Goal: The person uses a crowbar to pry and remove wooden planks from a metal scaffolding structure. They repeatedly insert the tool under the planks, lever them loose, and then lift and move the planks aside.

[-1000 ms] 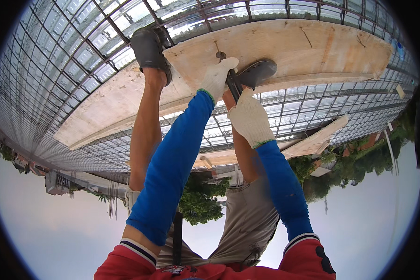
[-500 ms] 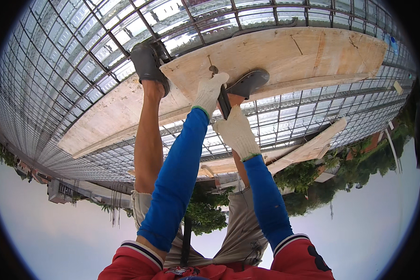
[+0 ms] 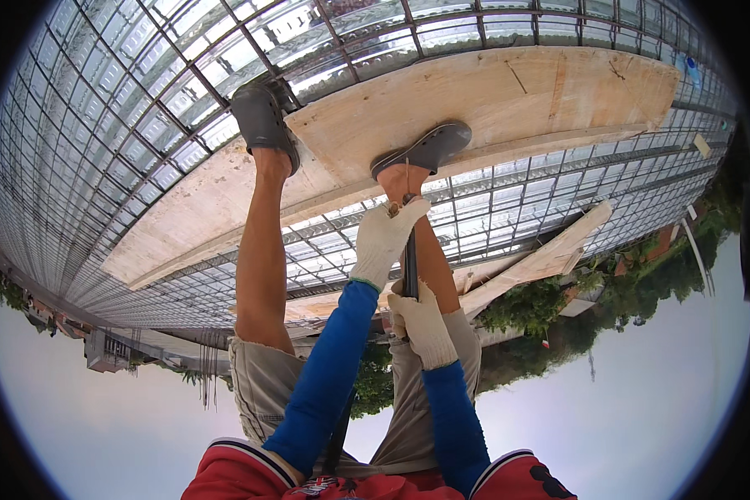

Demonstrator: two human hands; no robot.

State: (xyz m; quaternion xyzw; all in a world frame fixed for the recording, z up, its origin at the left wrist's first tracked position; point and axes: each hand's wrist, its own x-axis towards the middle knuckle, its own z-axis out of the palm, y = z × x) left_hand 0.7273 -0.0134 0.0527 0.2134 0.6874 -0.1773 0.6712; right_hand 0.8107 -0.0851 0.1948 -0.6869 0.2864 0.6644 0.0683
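Observation:
A dark rod-shaped hand tool (image 3: pixel 411 265) with a thin tip is held in front of my right shin, pointing away from me. My gloved left hand (image 3: pixel 383 242) is closed around its upper part, thumb along the far end. Lower down, my gloved right hand (image 3: pixel 425 325) grips the tool's near end, with the fingers curled around it. Both gloves are cream knit. Whether the tip is hooked cannot be made out now. Under my right clog (image 3: pixel 429 150) lies a pale plywood board (image 3: pixel 550 92), and my left clog (image 3: pixel 262 121) is by the board's left end.
A grid of steel reinforcing bars (image 3: pixel 171 92) over shiny metal sheets spreads around the boards. Another plywood strip (image 3: pixel 187 225) runs to the left, and a loose plank (image 3: pixel 542 258) lies at the right. Trees (image 3: pixel 608 325) and buildings stand beyond the edge.
Both hands have drawn back toward my body with the tool, away from the plywood board. The tool now lies in front of my right shin, more in line with my view. My feet stayed put.

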